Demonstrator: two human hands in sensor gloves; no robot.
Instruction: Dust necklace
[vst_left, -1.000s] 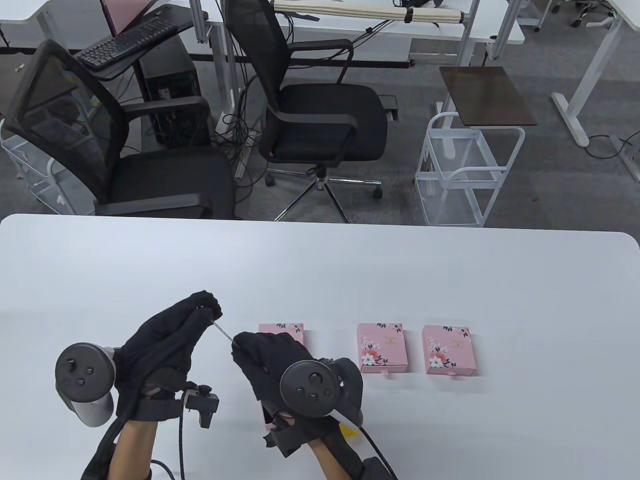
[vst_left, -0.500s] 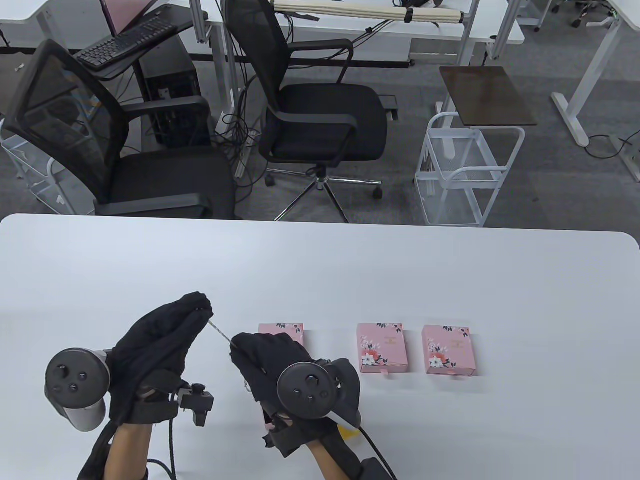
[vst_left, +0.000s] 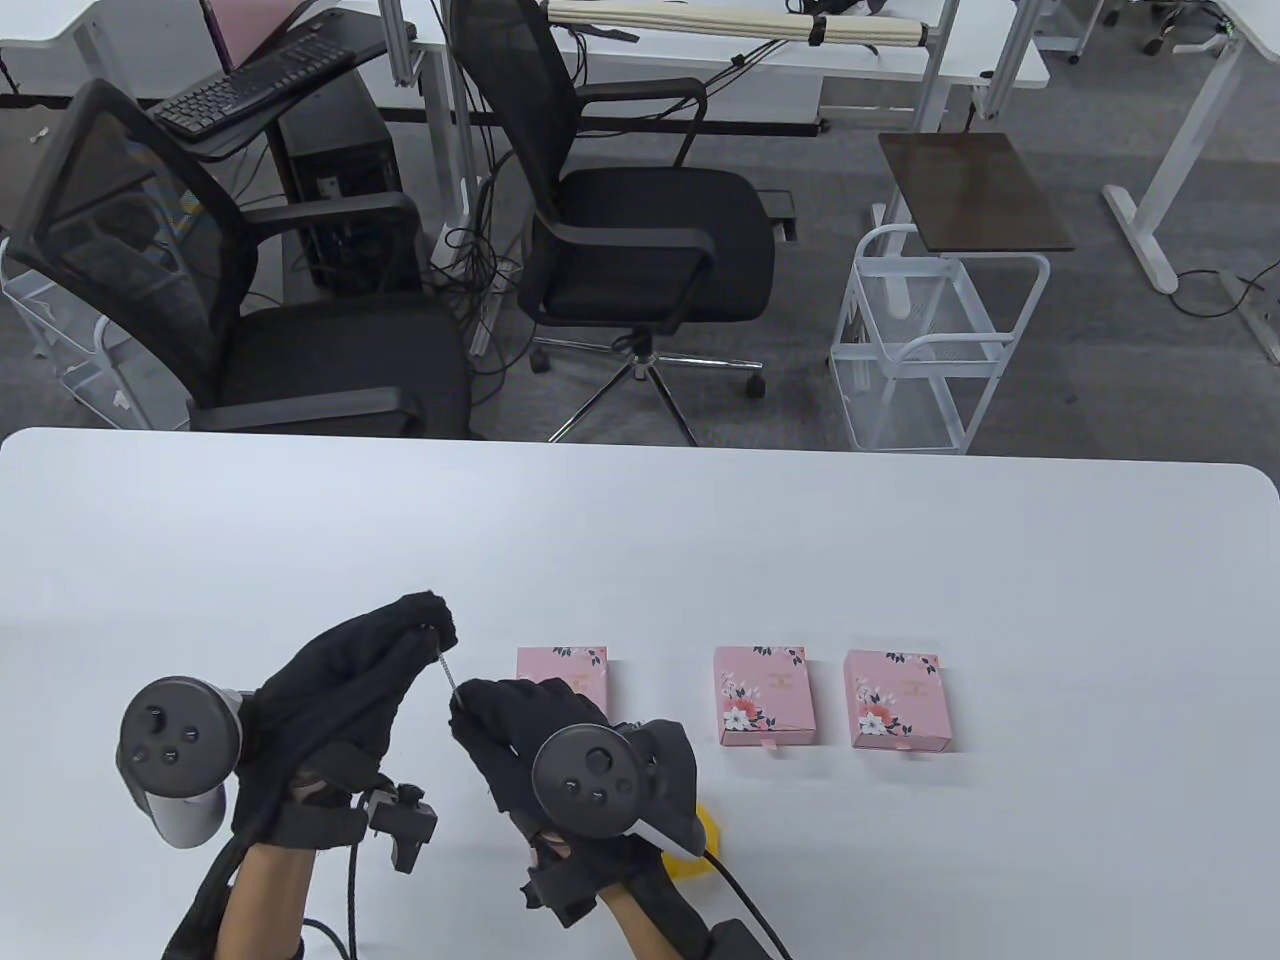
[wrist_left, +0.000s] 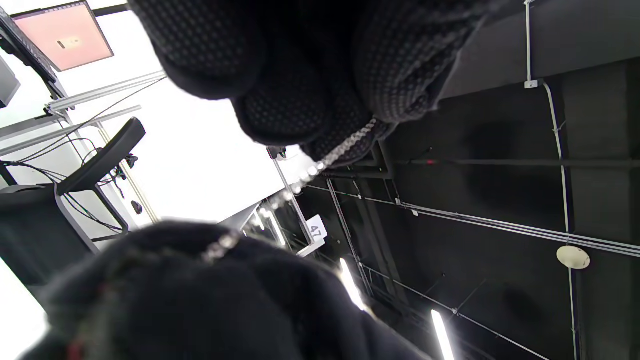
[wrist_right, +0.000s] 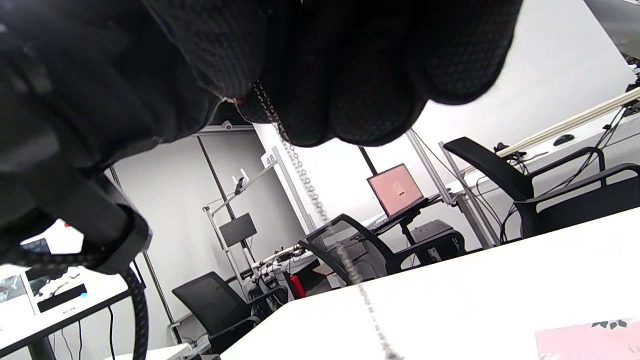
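A thin silver necklace chain (vst_left: 446, 668) runs taut between my two gloved hands above the white table (vst_left: 900, 560). My left hand (vst_left: 425, 620) pinches its upper end at the fingertips. Lower and to the right, my right hand (vst_left: 465, 700) pinches the other end. In the left wrist view the chain (wrist_left: 320, 165) comes out from under my curled fingers (wrist_left: 400, 65). In the right wrist view the chain (wrist_right: 300, 170) hangs down from my curled fingers (wrist_right: 360, 80) toward the table. A yellow thing (vst_left: 700, 845) peeks out under my right wrist; I cannot tell what it is.
Three pink flowered boxes lie in a row: one (vst_left: 565, 668) partly behind my right hand, one (vst_left: 765, 695) in the middle, one (vst_left: 898, 698) at the right. Two black office chairs (vst_left: 640, 230) stand beyond the table's far edge.
Both hands have drawn closer, so the stretch of chain between them is shorter and steeper. The right hand slid left and down, uncovering a yellow thing beneath its wrist.
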